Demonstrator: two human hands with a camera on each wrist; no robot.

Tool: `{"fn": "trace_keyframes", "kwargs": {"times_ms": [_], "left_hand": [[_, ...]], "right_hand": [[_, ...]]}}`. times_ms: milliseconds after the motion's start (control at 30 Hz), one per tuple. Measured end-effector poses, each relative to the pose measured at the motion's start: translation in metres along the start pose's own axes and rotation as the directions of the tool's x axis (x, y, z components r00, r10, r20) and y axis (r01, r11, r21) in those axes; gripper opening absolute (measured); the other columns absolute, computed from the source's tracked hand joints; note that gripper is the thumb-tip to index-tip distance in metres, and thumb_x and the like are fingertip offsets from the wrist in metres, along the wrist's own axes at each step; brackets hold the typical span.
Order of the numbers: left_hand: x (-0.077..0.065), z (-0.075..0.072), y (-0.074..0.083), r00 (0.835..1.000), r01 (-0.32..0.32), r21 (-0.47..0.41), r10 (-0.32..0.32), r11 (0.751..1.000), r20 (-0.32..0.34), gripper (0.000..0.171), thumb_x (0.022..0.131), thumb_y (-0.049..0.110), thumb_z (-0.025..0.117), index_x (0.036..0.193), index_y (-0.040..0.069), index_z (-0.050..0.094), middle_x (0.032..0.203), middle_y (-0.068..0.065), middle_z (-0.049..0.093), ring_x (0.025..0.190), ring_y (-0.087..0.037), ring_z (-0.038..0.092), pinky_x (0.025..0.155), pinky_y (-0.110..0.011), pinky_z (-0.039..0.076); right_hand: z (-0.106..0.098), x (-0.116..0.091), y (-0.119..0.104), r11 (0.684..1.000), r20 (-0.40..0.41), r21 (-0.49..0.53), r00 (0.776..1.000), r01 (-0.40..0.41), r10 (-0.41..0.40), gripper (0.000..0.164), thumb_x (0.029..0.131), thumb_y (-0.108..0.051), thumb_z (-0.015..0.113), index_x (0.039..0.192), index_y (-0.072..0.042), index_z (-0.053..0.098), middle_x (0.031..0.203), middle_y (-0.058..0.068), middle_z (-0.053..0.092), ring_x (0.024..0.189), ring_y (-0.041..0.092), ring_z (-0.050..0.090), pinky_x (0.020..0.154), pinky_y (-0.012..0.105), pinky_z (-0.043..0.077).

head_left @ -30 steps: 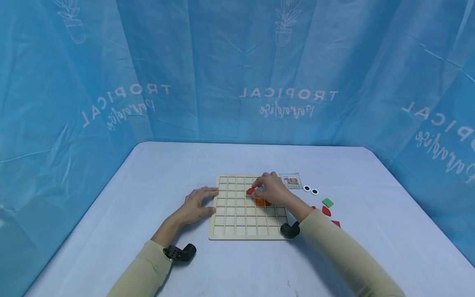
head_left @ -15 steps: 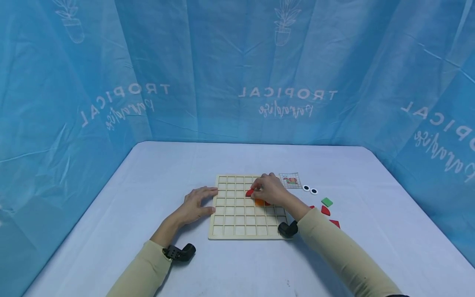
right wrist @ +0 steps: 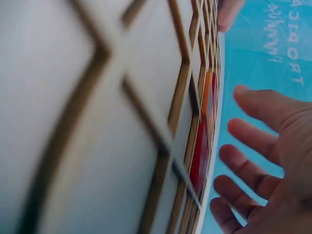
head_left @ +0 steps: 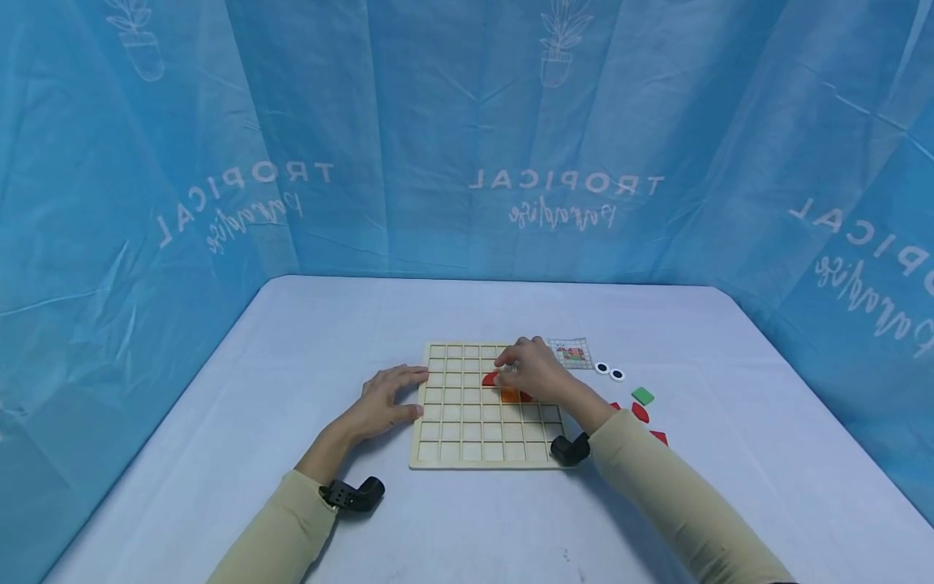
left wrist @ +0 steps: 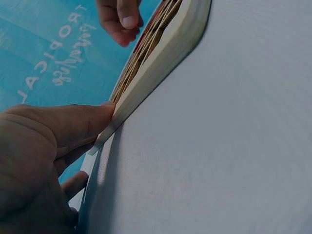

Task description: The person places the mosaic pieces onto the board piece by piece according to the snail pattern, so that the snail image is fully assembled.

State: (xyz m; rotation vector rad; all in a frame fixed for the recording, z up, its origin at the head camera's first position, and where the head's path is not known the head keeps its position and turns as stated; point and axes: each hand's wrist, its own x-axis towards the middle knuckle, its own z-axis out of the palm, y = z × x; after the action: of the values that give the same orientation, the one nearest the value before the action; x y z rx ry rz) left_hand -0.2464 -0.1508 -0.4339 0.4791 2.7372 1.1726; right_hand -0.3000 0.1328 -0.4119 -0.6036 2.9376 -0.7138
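A pale wooden grid board (head_left: 462, 468) lies flat on the white table. My left hand (head_left: 383, 403) touches its left edge with thumb and fingers spread, and in the left wrist view the thumb presses against the board's side. Above the upper right part of the grid, my right hand (head_left: 536, 371) hovers with fingers apart and nothing between them, as the right wrist view shows. Just left of its fingertips, a red curved piece (head_left: 489, 379) sits in a grid cell. Below that are an orange square piece (head_left: 509, 396) and a red piece (head_left: 526, 397), partly hidden by the hand.
A small picture card (head_left: 571, 354) lies at the board's upper right. Farther right are two white round eye pieces (head_left: 609, 371), a green piece (head_left: 643, 396), a red curved piece (head_left: 640, 412) and other red pieces. A blue printed curtain (head_left: 467, 146) surrounds the table.
My right hand's fingers have come off the red curved piece, which now lies in its cell. The left hand stays at the board's edge.
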Motion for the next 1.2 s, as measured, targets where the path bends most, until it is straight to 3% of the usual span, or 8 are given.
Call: {"fn": "trace_keyframes", "kwargs": {"times_ms": [233,533,767,1200], "left_hand": [[0.001,0.0,-0.001,1.0,-0.001,-0.002,0.001,1.0,0.003,0.059,0.083,0.021,0.069,0.138,0.013,0.049,0.151,-0.009,0.037,0.145,-0.035,0.015,0.115,-0.058,0.002],[0.0,0.0,0.0,1.0,0.007,-0.005,-0.007,1.0,0.0,0.059,0.083,0.021,0.069,0.138,0.013,0.048,0.151,-0.01,0.036,0.145,-0.036,0.015,0.115,-0.059,0.001],[0.002,0.0,-0.001,1.0,-0.008,0.004,0.008,1.0,0.003,0.058,0.084,0.021,0.067,0.138,0.013,0.048,0.151,-0.01,0.035,0.145,-0.036,0.015,0.116,-0.058,0.001],[0.0,0.0,-0.001,1.0,-0.018,-0.004,0.018,1.0,0.004,0.059,0.083,0.02,0.068,0.138,0.011,0.048,0.151,-0.012,0.035,0.145,-0.037,0.015,0.115,-0.059,0.002]], "right_hand": [[-0.02,-0.012,0.007,0.996,-0.042,0.043,0.996,-0.078,0.08,0.028,0.081,-0.035,0.072,0.104,-0.02,0.07,0.105,0.0,0.061,0.1,0.02,0.045,0.08,0.036,0.046],[-0.04,-0.044,0.031,0.995,-0.097,0.052,0.991,-0.088,0.093,0.03,0.081,-0.03,0.073,0.108,-0.016,0.07,0.108,0.005,0.062,0.105,0.024,0.045,0.084,0.043,0.048],[-0.051,-0.074,0.053,0.988,-0.12,0.017,0.98,-0.156,0.157,0.03,0.08,-0.029,0.074,0.106,-0.016,0.07,0.11,0.006,0.061,0.106,0.025,0.043,0.081,0.043,0.048],[-0.059,-0.12,0.097,0.976,-0.117,-0.063,0.973,-0.209,0.201,0.031,0.074,-0.024,0.078,0.104,-0.015,0.072,0.108,0.012,0.061,0.102,0.029,0.045,0.073,0.04,0.05]]}}
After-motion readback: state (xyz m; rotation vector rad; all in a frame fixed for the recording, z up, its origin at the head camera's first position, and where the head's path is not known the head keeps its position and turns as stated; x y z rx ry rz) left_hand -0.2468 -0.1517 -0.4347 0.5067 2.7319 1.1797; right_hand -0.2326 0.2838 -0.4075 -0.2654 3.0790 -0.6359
